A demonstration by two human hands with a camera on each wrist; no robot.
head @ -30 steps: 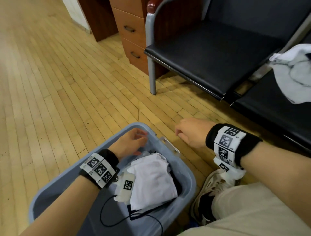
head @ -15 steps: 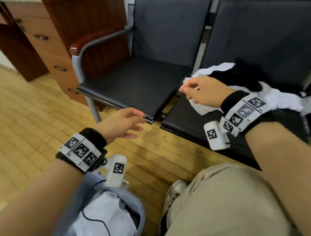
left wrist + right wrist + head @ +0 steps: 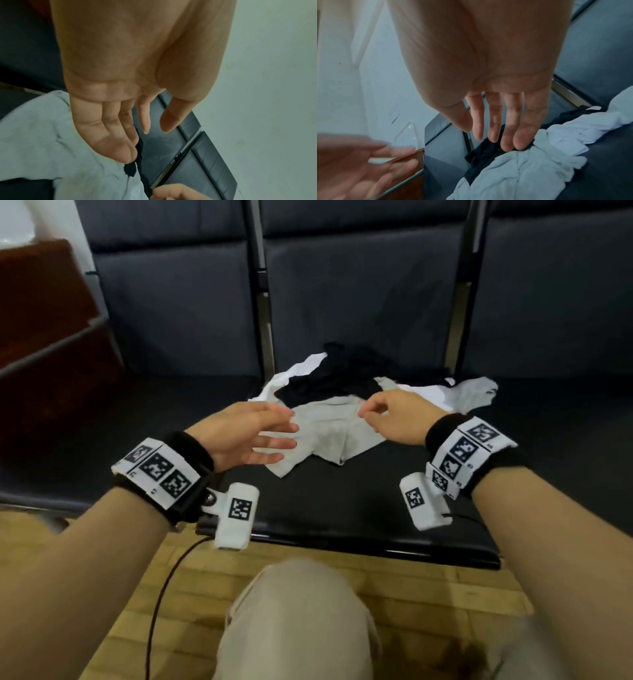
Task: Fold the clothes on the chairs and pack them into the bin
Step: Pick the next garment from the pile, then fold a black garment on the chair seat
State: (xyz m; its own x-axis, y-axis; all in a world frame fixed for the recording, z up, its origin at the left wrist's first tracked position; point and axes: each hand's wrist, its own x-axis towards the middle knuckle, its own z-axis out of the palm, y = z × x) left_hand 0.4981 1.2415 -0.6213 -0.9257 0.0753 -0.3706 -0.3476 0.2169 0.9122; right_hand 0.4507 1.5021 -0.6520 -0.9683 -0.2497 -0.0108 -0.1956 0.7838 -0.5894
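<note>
A loose pile of clothes lies on the middle black chair seat (image 3: 342,508): a grey garment (image 3: 332,436) in front, a black garment (image 3: 335,381) behind it, and a white garment (image 3: 431,397) to the right. My left hand (image 3: 284,433) hovers open over the grey garment's left edge, fingers spread, holding nothing. My right hand (image 3: 373,414) hangs over the grey garment's top edge with loosely bent fingers and holds nothing. In the wrist views the left hand (image 3: 137,135) is above the grey garment (image 3: 42,148), and the right hand (image 3: 496,132) above the black garment (image 3: 481,152). The bin is out of view.
Black chair seats flank the middle one on the left (image 3: 154,412) and right (image 3: 548,422), with dark backrests behind. A brown wooden cabinet (image 3: 41,320) stands at far left. My knee in beige trousers (image 3: 298,611) is over the wooden floor (image 3: 428,587).
The view has swung up from the bin to the chairs. Both hands have left the bin area and now hover over the clothes pile; the right hand let go of the cloth edge.
</note>
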